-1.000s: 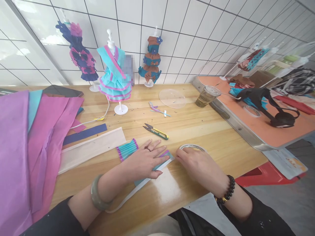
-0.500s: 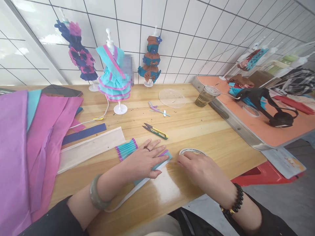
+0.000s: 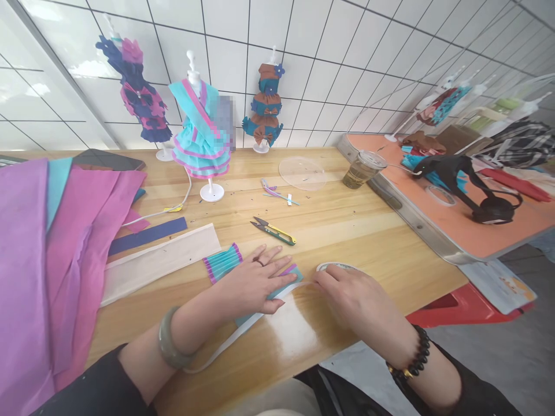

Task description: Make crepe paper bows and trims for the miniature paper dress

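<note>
My left hand [image 3: 258,276] lies flat with its fingers spread over a teal fabric piece [image 3: 249,319] with a purple edge. A white strip of tape [image 3: 229,341] runs along this fabric, beneath my thumb, and trails towards my left forearm. Beyond the hand, the strip reaches my right hand [image 3: 347,292], whose fingers are closed on the roll of tape [image 3: 323,266]. The hand hides most of the roll. Beside my left hand sits a pleated turquoise piece [image 3: 223,263] with purple borders. Thread snips [image 3: 274,231] rest just beyond my fingers.
Dressed mini mannequins [image 3: 211,192] stand along the tiled wall. Purple and pink fabric sheets [image 3: 87,231] cover the left side, near a pale strip [image 3: 160,263]. A lidded cup [image 3: 362,170] stands by an orange-topped case [image 3: 459,231] carrying a black strap device [image 3: 494,209].
A narrow white length of tape shows more clearly between my hands, and less of the roll's rim is visible. My left hand stays in place; my right hand has barely shifted.
</note>
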Demonstrator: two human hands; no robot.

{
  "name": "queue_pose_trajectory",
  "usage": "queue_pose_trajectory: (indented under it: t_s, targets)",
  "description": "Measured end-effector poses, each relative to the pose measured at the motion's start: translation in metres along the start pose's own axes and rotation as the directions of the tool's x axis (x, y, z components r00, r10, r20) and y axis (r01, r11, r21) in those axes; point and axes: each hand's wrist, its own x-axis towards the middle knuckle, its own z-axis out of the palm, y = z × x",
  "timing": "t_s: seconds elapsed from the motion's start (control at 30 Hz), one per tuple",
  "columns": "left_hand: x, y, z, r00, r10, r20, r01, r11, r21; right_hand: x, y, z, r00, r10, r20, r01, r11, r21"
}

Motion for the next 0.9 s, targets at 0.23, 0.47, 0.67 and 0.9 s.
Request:
queue_pose_trajectory:
  t_s: [0.23,0.47,0.67,0.9]
  targets:
    - [0.000,0.001,-0.001,1.000,0.000,0.009,0.000,1.000,-0.005,0.018,-0.004,0.001,0.999,0.046,-0.001,-0.046,0.992,-0.115]
    - [0.000,0.001,-0.002,1.000,-0.027,0.015,0.028,0.999,-0.040,0.025,-0.009,0.000,0.995,0.056,0.088,-0.045,0.990,-0.130]
    - [0.000,0.002,-0.002,1.000,-0.019,-0.009,0.019,0.999,-0.031,0.023,-0.005,0.002,0.996,0.059,0.071,-0.050,0.992,-0.114]
    - [0.001,-0.001,0.001,0.999,0.003,-0.033,-0.003,1.000,-0.023,0.023,-0.005,0.002,0.996,0.047,0.081,-0.037,0.992,-0.117]
